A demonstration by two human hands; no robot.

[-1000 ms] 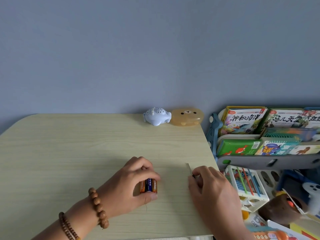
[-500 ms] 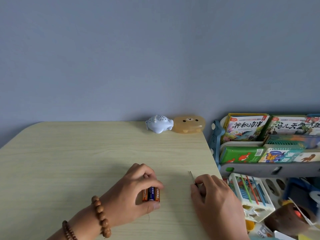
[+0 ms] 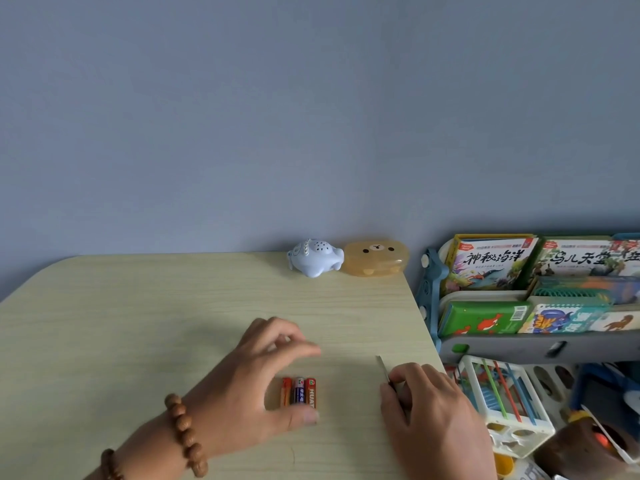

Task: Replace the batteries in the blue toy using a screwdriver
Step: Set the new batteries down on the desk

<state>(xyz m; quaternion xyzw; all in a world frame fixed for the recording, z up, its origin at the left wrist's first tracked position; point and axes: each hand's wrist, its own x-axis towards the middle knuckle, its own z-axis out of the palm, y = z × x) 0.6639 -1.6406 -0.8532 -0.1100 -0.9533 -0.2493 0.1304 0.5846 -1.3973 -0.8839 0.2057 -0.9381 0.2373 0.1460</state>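
Observation:
A pale blue whale-shaped toy (image 3: 314,258) sits at the table's far edge by the wall. Three batteries (image 3: 299,392) lie side by side on the wooden table (image 3: 138,323) near me. My left hand (image 3: 249,386) hovers over them with fingers spread, thumb resting on the table just below them, not gripping. My right hand (image 3: 433,410) rests on the table to the right, closed around a thin screwdriver (image 3: 383,368) whose metal tip pokes out beyond my fingers.
A translucent orange bear-face case (image 3: 374,258) lies beside the toy. The table's right edge runs close to my right hand. Beyond it stands a rack of children's books (image 3: 519,282) and a white toy with coloured bands (image 3: 498,396).
My left hand has let go of the batteries and lifted its fingers off them; they now lie uncovered on the table. The right hand keeps its hold on the screwdriver.

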